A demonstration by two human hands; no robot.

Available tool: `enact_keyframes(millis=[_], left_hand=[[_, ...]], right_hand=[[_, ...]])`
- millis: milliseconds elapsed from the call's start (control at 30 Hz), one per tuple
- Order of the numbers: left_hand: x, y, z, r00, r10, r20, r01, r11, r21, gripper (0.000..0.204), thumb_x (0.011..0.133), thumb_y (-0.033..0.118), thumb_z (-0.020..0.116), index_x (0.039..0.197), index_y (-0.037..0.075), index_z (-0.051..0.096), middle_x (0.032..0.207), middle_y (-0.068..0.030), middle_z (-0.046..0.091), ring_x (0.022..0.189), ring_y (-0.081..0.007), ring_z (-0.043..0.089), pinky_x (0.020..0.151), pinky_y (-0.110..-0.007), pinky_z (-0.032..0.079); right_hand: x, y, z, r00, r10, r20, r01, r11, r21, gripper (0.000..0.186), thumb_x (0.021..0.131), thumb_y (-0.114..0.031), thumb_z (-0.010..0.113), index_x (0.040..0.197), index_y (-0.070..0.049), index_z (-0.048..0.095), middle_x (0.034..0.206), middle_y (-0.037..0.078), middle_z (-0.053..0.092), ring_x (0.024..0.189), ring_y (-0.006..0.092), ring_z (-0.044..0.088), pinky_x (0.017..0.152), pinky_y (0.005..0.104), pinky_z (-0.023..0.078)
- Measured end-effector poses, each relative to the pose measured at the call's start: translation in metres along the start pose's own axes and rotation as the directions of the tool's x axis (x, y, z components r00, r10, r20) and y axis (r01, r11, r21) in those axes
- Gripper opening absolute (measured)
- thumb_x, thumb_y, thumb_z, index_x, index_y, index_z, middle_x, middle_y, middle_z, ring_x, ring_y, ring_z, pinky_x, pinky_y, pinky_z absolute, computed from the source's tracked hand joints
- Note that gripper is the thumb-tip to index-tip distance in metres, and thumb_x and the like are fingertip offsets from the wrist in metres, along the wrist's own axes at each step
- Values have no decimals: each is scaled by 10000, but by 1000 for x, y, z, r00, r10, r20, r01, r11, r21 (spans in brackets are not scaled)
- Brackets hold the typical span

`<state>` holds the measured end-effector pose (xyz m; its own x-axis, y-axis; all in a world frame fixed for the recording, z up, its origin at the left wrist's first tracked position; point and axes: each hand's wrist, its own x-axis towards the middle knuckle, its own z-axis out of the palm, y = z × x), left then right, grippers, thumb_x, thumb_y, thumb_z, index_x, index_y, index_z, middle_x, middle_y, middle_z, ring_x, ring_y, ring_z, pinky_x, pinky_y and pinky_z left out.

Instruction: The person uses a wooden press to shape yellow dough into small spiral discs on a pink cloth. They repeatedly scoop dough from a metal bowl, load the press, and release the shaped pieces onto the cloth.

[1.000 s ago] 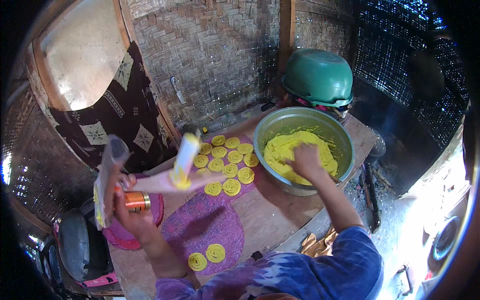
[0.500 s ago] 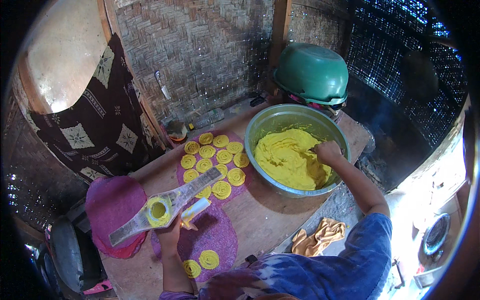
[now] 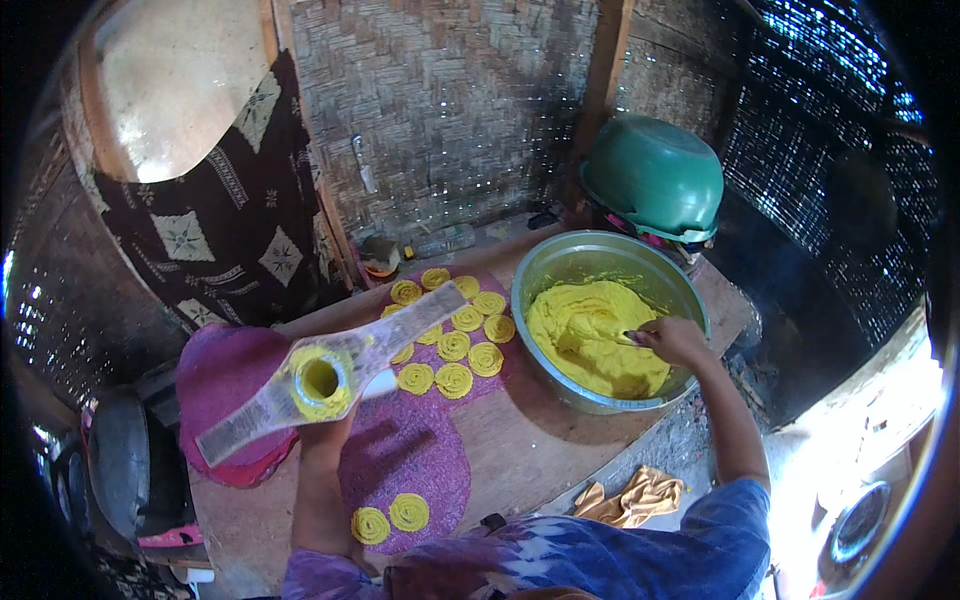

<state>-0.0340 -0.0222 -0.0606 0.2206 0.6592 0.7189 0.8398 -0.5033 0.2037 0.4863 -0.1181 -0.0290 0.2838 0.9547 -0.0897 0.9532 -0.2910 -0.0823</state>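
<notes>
My left hand (image 3: 325, 430) grips a long translucent press (image 3: 250, 410) with an upright open cylinder (image 3: 320, 375) smeared with yellow dough; a white plunger-like piece (image 3: 380, 382) shows beside it. My right hand (image 3: 672, 340) holds a small utensil (image 3: 635, 337), perhaps a spoon, in the yellow dough (image 3: 570, 320) inside a large bowl (image 3: 540, 255). Several spiral dough rounds (image 3: 455, 379) lie on a purple sheet (image 3: 490, 390) under and beyond the press. A nearer purple sheet (image 3: 410, 460) carries two more rounds (image 3: 408, 512).
Stacked purple sheets (image 3: 225, 360) lie left on the wooden table (image 3: 540, 450), near a dark pan (image 3: 130, 460). An overturned green basin (image 3: 650, 175) stands behind the bowl. A tan cloth (image 3: 630, 498) lies past the front edge. Woven walls and patterned fabric (image 3: 210, 230) back the table.
My left hand has turned the press so its cylinder stands open upward, then shifted it slightly. My right hand has moved from bare fingers in the dough to holding a utensil there.
</notes>
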Motion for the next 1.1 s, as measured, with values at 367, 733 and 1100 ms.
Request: enact_keyframes(millis=[367, 733, 1100], left_hand=[[69, 64, -11, 874, 484, 32, -482, 874, -51, 266, 690, 299, 730, 819, 114, 588, 735, -73, 538, 685, -280, 587, 580, -414, 469], [43, 61, -34, 925, 363, 111, -369, 929, 41, 275, 706, 338, 724, 820, 124, 594, 771, -76, 582, 735, -284, 619, 618, -442, 488], [-27, -72, 37, 771, 483, 414, -575, 251, 779, 258, 845, 320, 652, 1009, 124, 621, 965, -65, 649, 928, -272, 629, 812, -418, 487]], right_hand=[[-47, -108, -113, 744, -602, 290, 98, 528, 844, 398, 904, -298, 701, 1197, -32, 661, 686, -34, 565, 556, 29, 448, 464, 209, 321], [-63, -246, -85, 422, -848, -321, 704, 530, -473, 307, 839, -230, 616, 1120, -113, 649, 739, 54, 638, 626, 234, 644, 576, 398, 489], [-91, -252, -16, 422, -839, -344, 746, 537, -394, 443, 769, -93, 581, 1212, -79, 576, 717, 47, 585, 624, 216, 633, 561, 381, 492]])
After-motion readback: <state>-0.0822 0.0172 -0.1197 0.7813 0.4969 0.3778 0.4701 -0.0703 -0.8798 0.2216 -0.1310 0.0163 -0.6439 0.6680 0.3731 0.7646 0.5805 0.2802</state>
